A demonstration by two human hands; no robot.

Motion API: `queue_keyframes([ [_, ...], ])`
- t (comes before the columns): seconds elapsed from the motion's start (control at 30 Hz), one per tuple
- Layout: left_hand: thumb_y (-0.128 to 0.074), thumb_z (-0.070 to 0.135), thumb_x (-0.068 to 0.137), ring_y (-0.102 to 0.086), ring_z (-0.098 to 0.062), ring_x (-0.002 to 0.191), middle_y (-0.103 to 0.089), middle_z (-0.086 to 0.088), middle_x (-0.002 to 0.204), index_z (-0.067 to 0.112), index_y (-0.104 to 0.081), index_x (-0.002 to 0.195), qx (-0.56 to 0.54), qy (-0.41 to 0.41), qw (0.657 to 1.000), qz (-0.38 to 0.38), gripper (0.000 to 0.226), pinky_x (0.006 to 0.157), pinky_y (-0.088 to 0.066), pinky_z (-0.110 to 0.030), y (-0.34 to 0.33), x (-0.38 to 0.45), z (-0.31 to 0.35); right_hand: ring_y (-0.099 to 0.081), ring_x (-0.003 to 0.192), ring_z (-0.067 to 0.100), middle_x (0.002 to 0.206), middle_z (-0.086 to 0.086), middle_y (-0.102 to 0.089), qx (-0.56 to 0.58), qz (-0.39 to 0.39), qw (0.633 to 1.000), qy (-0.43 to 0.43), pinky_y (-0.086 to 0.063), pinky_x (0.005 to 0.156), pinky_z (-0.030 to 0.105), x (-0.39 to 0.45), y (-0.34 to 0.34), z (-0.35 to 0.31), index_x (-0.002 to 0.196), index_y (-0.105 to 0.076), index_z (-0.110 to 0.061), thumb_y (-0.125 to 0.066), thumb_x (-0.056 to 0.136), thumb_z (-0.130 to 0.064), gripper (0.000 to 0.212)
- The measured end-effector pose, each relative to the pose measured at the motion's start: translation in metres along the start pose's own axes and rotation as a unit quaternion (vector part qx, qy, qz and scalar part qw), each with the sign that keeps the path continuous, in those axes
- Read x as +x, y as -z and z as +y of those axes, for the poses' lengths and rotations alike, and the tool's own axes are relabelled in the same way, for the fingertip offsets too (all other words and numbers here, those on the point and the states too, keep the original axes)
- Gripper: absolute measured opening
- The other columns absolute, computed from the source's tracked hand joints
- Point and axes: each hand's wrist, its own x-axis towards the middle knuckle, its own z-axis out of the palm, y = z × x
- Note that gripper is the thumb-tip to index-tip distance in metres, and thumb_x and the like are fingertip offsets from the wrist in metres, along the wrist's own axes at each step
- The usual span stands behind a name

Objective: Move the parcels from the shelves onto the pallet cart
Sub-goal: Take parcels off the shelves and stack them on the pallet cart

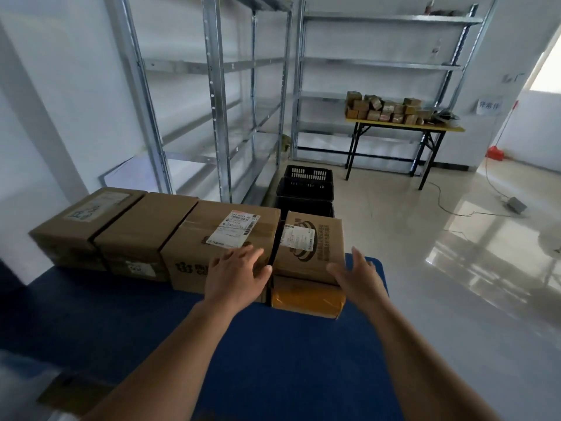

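A blue pallet cart (288, 360) fills the lower view. Along its far edge stands a row of brown cardboard parcels (133, 235). At the right end a smaller printed parcel (312, 241) lies on top of a yellow taped parcel (306, 297). My left hand (236, 275) rests with spread fingers on the front of the large labelled parcel (218, 238), just left of the printed one. My right hand (356, 275) is spread beside the printed parcel's right front corner, near or touching it. Neither hand grips anything.
Bare metal shelves (218, 86) stand behind the cart and along the back wall. Stacked black crates (306, 189) sit on the floor past the parcels. A folding table (403, 126) with several small boxes stands at the back right. A cable (455, 211) crosses the glossy floor.
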Motion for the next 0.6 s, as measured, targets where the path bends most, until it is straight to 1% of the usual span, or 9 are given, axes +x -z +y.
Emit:
queue_keyframes([
  [0.03, -0.036, 0.054, 0.093, -0.031, -0.014, 0.134, -0.038, 0.008, 0.146, 0.031, -0.039, 0.138, -0.013, 0.011, 1.000, 0.012, 0.051, 0.105, -0.025, -0.037, 0.003, -0.010, 0.000, -0.046, 0.099, 0.016, 0.126, 0.006, -0.049, -0.034, 0.041, 0.998, 0.029, -0.040, 0.068, 0.032, -0.008, 0.002, -0.005, 0.135, -0.038, -0.024, -0.054, 0.086, -0.040, 0.054],
  [0.1, -0.038, 0.051, 0.093, -0.033, -0.013, 0.132, -0.042, 0.009, 0.143, 0.030, -0.044, 0.136, -0.048, 0.038, 0.997, 0.042, 0.048, 0.104, -0.027, -0.035, 0.008, -0.037, -0.001, -0.048, 0.102, 0.017, 0.122, 0.003, -0.051, -0.061, 0.096, 0.988, 0.101, -0.047, 0.069, 0.034, -0.028, 0.000, -0.015, 0.130, -0.046, -0.026, -0.050, 0.089, -0.038, 0.043],
  [0.17, -0.041, 0.049, 0.093, -0.038, -0.011, 0.127, -0.047, 0.009, 0.137, 0.029, -0.048, 0.132, -0.092, 0.080, 0.990, 0.076, 0.044, 0.102, -0.032, -0.033, 0.010, -0.069, -0.004, -0.051, 0.104, 0.017, 0.119, 0.000, -0.053, -0.041, 0.112, 0.978, 0.168, -0.050, 0.073, 0.034, -0.054, -0.013, -0.024, 0.122, -0.055, -0.024, -0.050, 0.090, -0.035, 0.035],
  [0.2, -0.042, 0.048, 0.093, -0.040, -0.011, 0.124, -0.050, 0.009, 0.134, 0.028, -0.050, 0.130, -0.113, 0.105, 0.984, 0.090, 0.043, 0.101, -0.036, -0.033, 0.010, -0.086, -0.006, -0.052, 0.103, 0.017, 0.115, -0.001, -0.055, -0.032, 0.107, 0.973, 0.203, -0.048, 0.072, 0.031, -0.068, -0.021, -0.027, 0.117, -0.059, -0.023, -0.051, 0.090, -0.034, 0.030],
  [0.27, -0.045, 0.048, 0.092, -0.043, -0.011, 0.120, -0.052, 0.008, 0.129, 0.028, -0.052, 0.128, -0.128, 0.152, 0.974, 0.106, 0.042, 0.097, -0.040, -0.034, 0.010, -0.119, -0.010, -0.054, 0.099, 0.014, 0.106, -0.003, -0.058, -0.032, 0.069, 0.960, 0.268, -0.042, 0.069, 0.025, -0.093, -0.042, -0.030, 0.109, -0.064, -0.022, -0.053, 0.090, -0.031, 0.023],
  [0.37, -0.051, 0.043, 0.090, -0.048, -0.012, 0.115, -0.056, 0.005, 0.126, 0.025, -0.056, 0.124, -0.102, 0.201, 0.967, 0.119, 0.039, 0.093, -0.044, -0.034, 0.012, -0.165, -0.021, -0.053, 0.103, 0.009, 0.113, -0.008, -0.058, -0.028, -0.019, 0.949, 0.314, -0.043, 0.073, 0.022, -0.122, -0.076, -0.033, 0.113, -0.063, -0.024, -0.051, 0.093, -0.034, 0.025],
  [0.43, -0.055, 0.039, 0.090, -0.051, -0.016, 0.113, -0.058, 0.003, 0.125, 0.021, -0.059, 0.121, -0.089, 0.238, 0.958, 0.130, 0.037, 0.093, -0.045, -0.037, 0.020, -0.194, -0.032, -0.053, 0.104, 0.006, 0.115, -0.010, -0.057, -0.028, -0.059, 0.941, 0.332, -0.043, 0.074, 0.020, -0.140, -0.098, -0.039, 0.115, -0.062, -0.026, -0.048, 0.095, -0.036, 0.026],
  [0.53, -0.048, 0.046, 0.088, -0.051, -0.020, 0.113, -0.060, 0.002, 0.122, 0.023, -0.060, 0.120, -0.063, 0.310, 0.935, 0.158, 0.041, 0.094, -0.043, -0.039, 0.037, -0.234, -0.050, -0.055, 0.094, 0.007, 0.108, -0.009, -0.059, -0.017, -0.101, 0.923, 0.371, -0.033, 0.064, 0.017, -0.169, -0.125, -0.059, 0.108, -0.065, -0.026, -0.050, 0.094, -0.034, 0.022],
  [0.6, -0.047, 0.047, 0.090, -0.049, -0.018, 0.117, -0.058, 0.003, 0.126, 0.026, -0.057, 0.123, -0.044, 0.358, 0.917, 0.169, 0.041, 0.098, -0.040, -0.037, 0.047, -0.261, -0.060, -0.056, 0.085, 0.010, 0.099, -0.006, -0.061, 0.003, -0.122, 0.910, 0.395, -0.031, 0.059, 0.018, -0.190, -0.139, -0.075, 0.099, -0.067, -0.023, -0.054, 0.091, -0.030, 0.017],
])
